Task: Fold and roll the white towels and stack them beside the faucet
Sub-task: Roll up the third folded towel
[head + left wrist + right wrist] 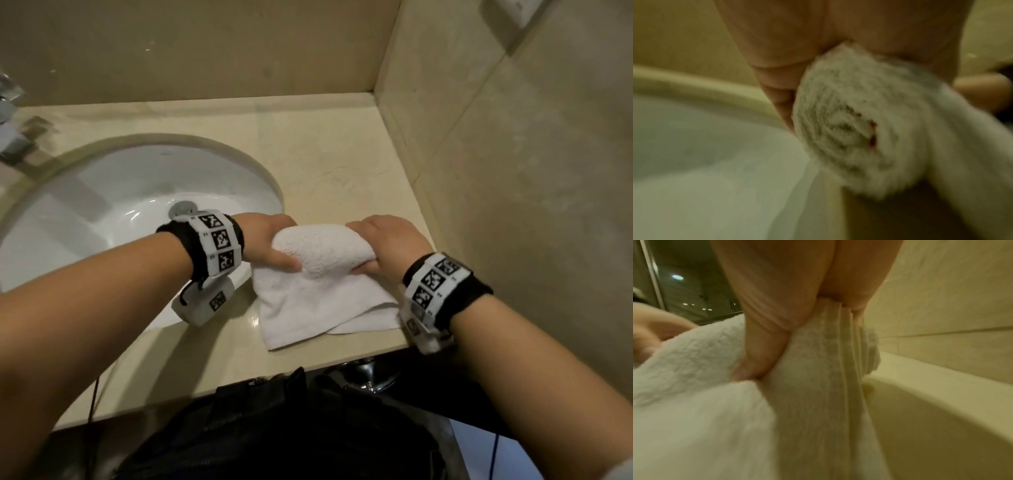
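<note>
Glossy beige stone countertop (308, 144) framed an oval white ceramic basin (102, 205) at left. At centre frame, a fluffy white terry towel (318, 274), half-rolled into a cylinder, lay there; the left hand (270, 240) and right hand (387, 246) gripped its ends. Wristbands (219, 243) bore black-and-white square codes.

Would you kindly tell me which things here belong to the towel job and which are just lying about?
Job: towel, half rolled; left hand and right hand gripping its roll; faucet.
Lying about: sink, drain, counter.
</note>
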A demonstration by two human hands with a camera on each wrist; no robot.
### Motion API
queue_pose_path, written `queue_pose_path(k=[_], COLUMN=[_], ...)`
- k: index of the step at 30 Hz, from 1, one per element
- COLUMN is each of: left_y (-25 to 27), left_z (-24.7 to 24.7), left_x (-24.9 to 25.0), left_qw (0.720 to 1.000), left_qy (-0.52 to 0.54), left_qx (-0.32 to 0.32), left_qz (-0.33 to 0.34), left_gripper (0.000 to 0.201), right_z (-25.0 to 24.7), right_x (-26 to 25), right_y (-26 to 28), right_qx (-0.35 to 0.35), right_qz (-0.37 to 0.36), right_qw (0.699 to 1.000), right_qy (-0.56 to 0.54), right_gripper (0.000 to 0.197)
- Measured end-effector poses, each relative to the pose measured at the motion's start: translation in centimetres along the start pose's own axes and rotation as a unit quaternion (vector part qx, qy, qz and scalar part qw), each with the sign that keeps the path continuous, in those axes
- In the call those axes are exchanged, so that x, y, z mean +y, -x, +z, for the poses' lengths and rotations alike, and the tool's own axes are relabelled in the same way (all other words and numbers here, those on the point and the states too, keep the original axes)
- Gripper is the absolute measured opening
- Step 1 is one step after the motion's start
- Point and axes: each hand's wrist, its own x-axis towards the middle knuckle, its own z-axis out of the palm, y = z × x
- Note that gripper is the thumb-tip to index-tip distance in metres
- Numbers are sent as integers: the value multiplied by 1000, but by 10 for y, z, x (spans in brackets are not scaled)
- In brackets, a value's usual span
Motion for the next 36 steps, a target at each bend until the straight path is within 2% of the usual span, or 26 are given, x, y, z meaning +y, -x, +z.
queue_pose_path(k=[1, 3, 4, 6, 9, 10, 12, 13, 15, 16, 18, 20, 22, 24, 26, 27, 29, 30, 31, 32, 33, 35, 36], left_y=[4, 12, 16, 21, 13, 10, 8, 9, 13, 16, 20, 23, 21, 14, 9, 9, 9, 11, 13, 16, 19, 21, 22], left_z=[2, 8, 12, 20, 13, 9, 7, 8, 9, 9, 11, 17, 23, 22, 11, 6, 0, -2, -4, -5, -5, 4, 9], left_x=[-1, -2, -3, -3, -5, -7, -12, -14, -13, -10, -5, 4, 14, 16, 10, 5, -6, -10, -12, -13, -12, -9, -5], left_qw=[998, 977, 966, 966, 986, 994, 999, 994, 990, 994, 996, 969, 951, 950, 970, 983, 998, 999, 999, 999, 998, 974, 958], left_qy=[-42, -165, -210, -224, -126, -70, 47, 95, 127, 105, -36, -196, -264, -267, -199, -148, -54, -25, -13, -23, -61, -187, -237], left_qx=[47, 127, 136, 121, 102, 78, -18, -60, -68, -39, 66, 145, 158, 159, 142, 113, 15, -28, -44, -30, 15, 123, 152], left_qz=[19, 54, 61, 44, 34, 32, 10, -2, -4, 8, 40, 41, 20, 13, 16, 15, -4, -17, -20, -15, 1, 42, 54], left_gripper=[85, 99, 103, 104, 93, 89, 88, 88, 87, 86, 92, 108, 113, 105, 95, 91, 87, 86, 85, 84, 83, 87, 90], right_z=[-7, -20, -25, -28, -25, -21, -10, -4, 4, 4, -6, -20, -34, -42, -43, -41, -29, -21, -13, -6, -2, 0, -1], right_x=[2, 4, 4, 5, 7, 6, 4, 2, -1, -2, -5, -5, -5, -4, -3, -3, -6, -7, -8, -8, -7, -3, 0], right_y=[-8, -22, -26, -29, -17, -10, 4, 8, 10, 6, -7, -24, -36, -39, -32, -26, -12, -6, -1, 3, 5, 2, -1], right_qx=[-25, -96, -124, -140, -70, -29, 36, 54, 68, 65, 28, -40, -117, -148, -139, -119, -79, -68, -61, -55, -48, -41, -43], right_qz=[-6, -15, -18, -22, -7, -10, -44, -58, -61, -51, -30, -20, -24, -27, -16, -5, 18, 20, 21, 24, 29, 44, 48], right_qw=[1000, 995, 992, 989, 997, 999, 998, 996, 996, 997, 999, 999, 993, 988, 989, 992, 997, 997, 998, 997, 995, 992, 990], right_qy=[-7, -25, -33, -47, -32, -14, 23, 31, 21, 12, 9, 1, -6, -23, -50, -49, -18, -15, -30, -55, -81, -114, -123], right_gripper=[65, 57, 56, 59, 75, 84, 98, 101, 90, 80, 64, 56, 53, 57, 72, 83, 103, 106, 106, 101, 94, 83, 81])
